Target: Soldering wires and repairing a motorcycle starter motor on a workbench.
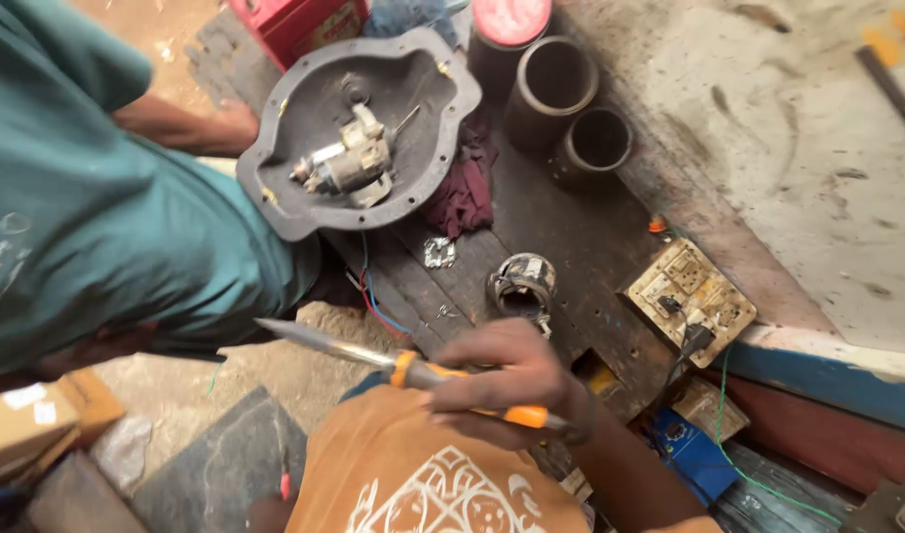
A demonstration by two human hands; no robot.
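My right hand (pixel 507 380) grips the orange handle of a soldering iron (pixel 373 357). Its long metal tip points left, above the edge of a dark wooden bench (pixel 571 237). Just beyond my knuckles a small round metal part (pixel 521 283) with wires lies on the bench. Further back, a grey metal cover (pixel 314 192) lies like a dish with a small pale mechanism (pixel 349 163) inside. Only a sliver of my left hand (pixel 263 513) shows at the bottom edge beside my orange shirt; its fingers are hidden.
Another person in a teal shirt (pixel 87 217) leans in at left, a hand (pixel 233 123) by the cover. Dark metal cylinders (pixel 551 89), a maroon cloth (pixel 467 188), red and blue wires (pixel 378 306), a worn socket board (pixel 689 296), a blue box (pixel 691 454) and a cardboard box (pixel 23 419) lie around.
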